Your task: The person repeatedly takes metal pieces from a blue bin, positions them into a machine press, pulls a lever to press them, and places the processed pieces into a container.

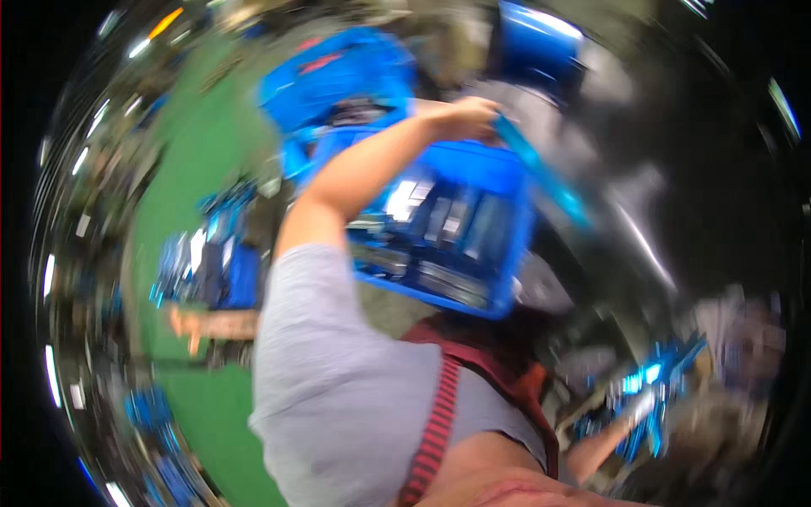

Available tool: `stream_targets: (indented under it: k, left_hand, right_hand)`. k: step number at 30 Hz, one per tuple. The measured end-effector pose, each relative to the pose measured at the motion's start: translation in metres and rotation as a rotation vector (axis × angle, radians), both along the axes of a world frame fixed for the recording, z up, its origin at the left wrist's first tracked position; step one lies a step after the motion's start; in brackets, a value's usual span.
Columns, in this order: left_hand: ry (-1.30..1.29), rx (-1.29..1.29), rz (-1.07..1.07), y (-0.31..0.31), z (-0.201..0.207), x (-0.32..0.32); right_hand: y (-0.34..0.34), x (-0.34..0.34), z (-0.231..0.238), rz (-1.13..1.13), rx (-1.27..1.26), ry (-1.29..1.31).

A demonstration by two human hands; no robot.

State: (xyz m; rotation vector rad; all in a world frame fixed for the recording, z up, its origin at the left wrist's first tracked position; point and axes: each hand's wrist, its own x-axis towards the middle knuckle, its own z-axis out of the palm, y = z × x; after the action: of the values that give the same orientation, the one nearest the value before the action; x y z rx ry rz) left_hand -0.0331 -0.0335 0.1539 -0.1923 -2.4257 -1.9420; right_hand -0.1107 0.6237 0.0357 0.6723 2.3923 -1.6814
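My left hand (469, 118) is stretched out over the far side of a blue crate, its fingers closed on one end of a long, flat blue strip (541, 173). The strip slants down to the right beyond the crate's edge. Inside the blue crate (517, 253) lie several dark, flat bar-like pieces (448, 224), some with pale, shiny patches. At the lower right, my right hand (640, 409) reaches to a cluster of shiny blue pieces (663, 372). Motion blur smears its fingers, so its grip is unclear.
Behind the crate sits another blue container (338, 72) with dark contents. A blue drum (541, 46) stands at the far right. Bundled blue and dark pieces (211, 262) rest on a wooden support (224, 324) at the left, beside green floor (182, 177). Dark machinery (676, 211) fills the right.
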Motion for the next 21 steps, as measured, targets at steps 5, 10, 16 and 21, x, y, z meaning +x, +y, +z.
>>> stream_targets:
  k: [5,10,16,21]
  left_hand:
    - [-0.513,0.453,0.253,0.103,-0.051,-0.084]
    - [-0.588,0.933,0.376,0.216,-0.098,-0.149]
    - [-0.578,1.214,0.133,0.253,-0.096,-0.151]
    - [-0.349,0.446,0.182,0.174,-0.054,-0.11]
  right_hand:
    - [-0.06,0.042,0.004,0.062,-0.296,0.208]
    - [-0.166,0.133,0.074,0.965,0.555,0.89]
    - [-0.19,0.12,0.095,0.939,0.588,1.248]
    - [-0.218,0.058,0.053,0.351,0.293,0.59]
